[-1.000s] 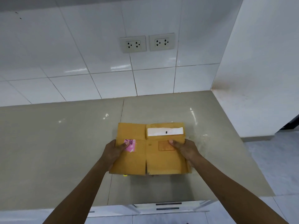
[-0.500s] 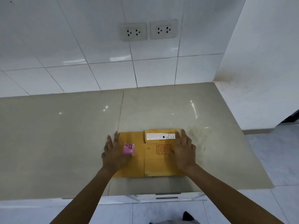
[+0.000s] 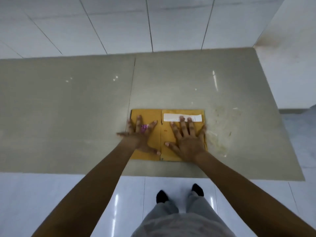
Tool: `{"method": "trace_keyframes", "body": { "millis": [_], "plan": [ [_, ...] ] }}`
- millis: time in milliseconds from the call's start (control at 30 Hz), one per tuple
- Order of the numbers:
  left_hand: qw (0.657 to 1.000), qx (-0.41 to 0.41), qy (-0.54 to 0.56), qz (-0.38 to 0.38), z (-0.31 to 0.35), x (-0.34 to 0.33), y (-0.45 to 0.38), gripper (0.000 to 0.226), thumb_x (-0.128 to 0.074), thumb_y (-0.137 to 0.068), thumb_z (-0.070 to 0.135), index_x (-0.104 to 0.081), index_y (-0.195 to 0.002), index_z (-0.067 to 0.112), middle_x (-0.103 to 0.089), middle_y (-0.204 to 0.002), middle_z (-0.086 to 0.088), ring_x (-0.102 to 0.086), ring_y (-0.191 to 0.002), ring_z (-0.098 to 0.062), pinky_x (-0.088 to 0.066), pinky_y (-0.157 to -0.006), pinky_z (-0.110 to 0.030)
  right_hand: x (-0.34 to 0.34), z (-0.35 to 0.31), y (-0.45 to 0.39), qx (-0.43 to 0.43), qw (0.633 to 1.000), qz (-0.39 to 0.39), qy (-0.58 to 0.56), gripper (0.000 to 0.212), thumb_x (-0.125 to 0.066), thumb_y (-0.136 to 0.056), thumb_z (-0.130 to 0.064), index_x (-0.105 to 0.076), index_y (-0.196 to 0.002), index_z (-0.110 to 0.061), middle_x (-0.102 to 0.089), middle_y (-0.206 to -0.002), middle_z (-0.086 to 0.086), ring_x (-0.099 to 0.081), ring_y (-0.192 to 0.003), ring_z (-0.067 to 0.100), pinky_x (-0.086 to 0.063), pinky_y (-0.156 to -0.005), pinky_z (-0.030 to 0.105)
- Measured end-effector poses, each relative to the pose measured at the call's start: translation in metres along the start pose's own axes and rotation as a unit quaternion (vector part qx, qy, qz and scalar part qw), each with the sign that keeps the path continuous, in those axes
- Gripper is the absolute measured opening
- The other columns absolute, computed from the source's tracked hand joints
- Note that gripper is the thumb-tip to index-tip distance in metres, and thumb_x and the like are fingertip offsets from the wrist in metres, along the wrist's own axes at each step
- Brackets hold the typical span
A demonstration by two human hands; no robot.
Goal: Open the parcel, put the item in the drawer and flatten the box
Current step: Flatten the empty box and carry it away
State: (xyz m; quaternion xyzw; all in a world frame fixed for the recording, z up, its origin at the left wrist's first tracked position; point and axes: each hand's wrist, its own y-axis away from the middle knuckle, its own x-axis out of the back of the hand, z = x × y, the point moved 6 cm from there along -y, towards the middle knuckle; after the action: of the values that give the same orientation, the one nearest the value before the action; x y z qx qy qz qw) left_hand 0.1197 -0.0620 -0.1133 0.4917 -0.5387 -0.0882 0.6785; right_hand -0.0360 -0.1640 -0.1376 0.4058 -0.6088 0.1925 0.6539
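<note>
A flat brown cardboard box (image 3: 154, 117) lies on the beige countertop (image 3: 68, 108), near its front edge. It carries a white label (image 3: 172, 117) at its far right and a pink sticker (image 3: 144, 127) on its left half. My left hand (image 3: 141, 136) lies palm down with fingers spread on the left half, partly covering the pink sticker. On the right half, my right hand (image 3: 187, 139) presses flat, its fingertips reaching the white label. Neither hand grips anything. No drawer and no item are in view.
A white tiled wall (image 3: 153, 23) rises behind the counter, and a white side wall (image 3: 290, 57) bounds it on the right. The counter's front edge runs just below the box. My legs and dark shoes (image 3: 179, 195) stand on the glossy white floor.
My hands went from holding the box by its sides to lying flat on top with fingers spread. The camera tilted down, so the wall sockets left the view and the floor appeared.
</note>
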Motion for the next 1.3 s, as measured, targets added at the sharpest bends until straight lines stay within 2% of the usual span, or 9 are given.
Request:
{"method": "trace_keyframes", "body": {
  "millis": [433,600,733,800,867,933,1033,1167,1300],
  "plan": [
    [0.997,0.051,-0.017,-0.062,0.007,0.006,-0.015,0.138,-0.070,-0.050,0.080,0.035,-0.134,0.053,0.055,-0.140,-0.008,0.040,-0.133,-0.048,0.001,-0.108,-0.074,-0.004,-0.001,-0.012,-0.011,0.995,-0.103,0.012,0.087,-0.012,-0.081,-0.081,0.031,-0.142,-0.037,0.040,-0.151,0.004,0.035,-0.138,0.035,0.010,-0.097,0.079],
    [0.993,-0.046,0.037,0.102,-0.002,-0.007,-0.008,0.126,-0.055,-0.048,0.092,0.028,-0.136,0.056,0.041,-0.152,-0.004,0.031,-0.139,-0.046,-0.006,-0.108,-0.073,0.000,-0.002,-0.011,-0.008,0.993,-0.117,-0.005,0.087,-0.016,-0.081,-0.080,0.026,-0.145,-0.037,0.040,-0.151,0.003,0.034,-0.139,0.034,0.010,-0.098,0.079],
    [0.961,-0.069,0.198,0.181,-0.017,-0.001,-0.003,0.097,-0.048,-0.061,0.089,-0.009,-0.144,0.054,0.012,-0.162,0.000,0.010,-0.148,-0.037,-0.009,-0.111,-0.066,0.030,0.005,-0.003,-0.040,0.991,-0.012,-0.124,0.083,-0.041,-0.085,-0.068,-0.008,-0.151,-0.029,0.007,-0.161,0.004,0.005,-0.147,0.031,-0.010,-0.107,0.071],
    [0.901,-0.025,0.345,0.262,-0.032,0.015,0.004,0.081,-0.049,-0.074,0.074,-0.028,-0.142,0.037,-0.017,-0.160,-0.009,-0.017,-0.145,-0.038,-0.024,-0.111,-0.060,0.054,0.023,0.005,-0.138,0.964,0.132,-0.187,0.068,-0.053,-0.087,-0.050,-0.031,-0.143,-0.019,-0.024,-0.153,0.012,-0.024,-0.139,0.034,-0.032,-0.102,0.059],
    [0.838,0.079,0.435,0.319,-0.052,0.021,0.013,0.072,-0.058,-0.082,0.049,-0.032,-0.142,0.018,-0.038,-0.146,-0.017,-0.039,-0.132,-0.040,-0.038,-0.103,-0.053,0.064,0.046,0.012,-0.259,0.913,0.192,-0.251,0.059,-0.058,-0.085,-0.038,-0.040,-0.135,-0.013,-0.042,-0.139,0.015,-0.039,-0.125,0.037,-0.039,-0.094,0.050],
    [0.814,0.160,0.478,0.289,-0.063,0.015,0.017,0.066,-0.059,-0.085,0.035,-0.030,-0.139,0.008,-0.045,-0.136,-0.021,-0.046,-0.122,-0.042,-0.043,-0.097,-0.050,0.059,0.064,0.017,-0.350,0.873,0.147,-0.306,0.057,-0.056,-0.086,-0.039,-0.039,-0.133,-0.011,-0.047,-0.133,0.015,-0.043,-0.121,0.037,-0.038,-0.094,0.048],
    [0.795,0.162,0.539,0.227,-0.066,0.005,0.017,0.069,-0.060,-0.088,0.037,-0.027,-0.138,0.003,-0.050,-0.132,-0.022,-0.051,-0.119,-0.041,-0.045,-0.092,-0.046,0.047,0.071,0.020,-0.366,0.876,0.085,-0.304,0.053,-0.051,-0.087,-0.043,-0.040,-0.129,-0.012,-0.053,-0.127,0.013,-0.048,-0.118,0.037,-0.036,-0.097,0.049],
    [0.786,0.137,0.566,0.207,-0.069,0.001,0.014,0.068,-0.062,-0.085,0.043,-0.039,-0.134,0.002,-0.054,-0.127,-0.019,-0.053,-0.114,-0.036,-0.046,-0.089,-0.043,0.039,0.062,0.025,-0.336,0.891,0.097,-0.289,0.052,-0.055,-0.086,-0.042,-0.042,-0.127,-0.013,-0.054,-0.126,0.012,-0.049,-0.117,0.035,-0.039,-0.096,0.050],
    [0.799,0.115,0.554,0.206,-0.070,0.003,0.019,0.052,-0.060,-0.087,0.042,-0.054,-0.121,0.002,-0.058,-0.108,-0.013,-0.054,-0.097,-0.030,-0.044,-0.083,-0.037,0.036,0.056,0.033,-0.345,0.852,0.129,-0.372,0.049,-0.056,-0.087,-0.042,-0.041,-0.126,-0.017,-0.054,-0.126,0.009,-0.049,-0.117,0.034,-0.037,-0.097,0.051]
  ]
}}
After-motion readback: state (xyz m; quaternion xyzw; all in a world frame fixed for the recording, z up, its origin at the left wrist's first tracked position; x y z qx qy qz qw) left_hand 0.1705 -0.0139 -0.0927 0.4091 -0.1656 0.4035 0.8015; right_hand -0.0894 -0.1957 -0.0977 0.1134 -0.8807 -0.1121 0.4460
